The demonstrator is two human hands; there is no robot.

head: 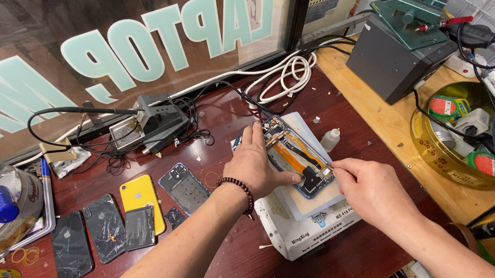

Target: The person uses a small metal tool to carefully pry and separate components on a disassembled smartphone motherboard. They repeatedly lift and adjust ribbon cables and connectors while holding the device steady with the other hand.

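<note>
The opened phone (pixel 296 155) lies on the heating pad (pixel 304 212) at the middle of the table (pixel 243 268). The left hand (pixel 256 165) rests on its left edge, the right hand (pixel 369 190) at its near end, probably touching it. Phone backs (pixel 106 224) lie left; the bowl (pixel 445 155) sits right; the soldering stand (pixel 154 124) lies behind.

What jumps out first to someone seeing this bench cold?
Centre frame, the opened smartphone with exposed orange flex cables lies on a white heating-pad box; the left hand pins its edge while the right hand pinches at its lower end. To the left on the dark red wooden table, a row of cracked phones surrounds a bright yellow phone back. At right sits a yellow bowl of tape rolls.
</note>
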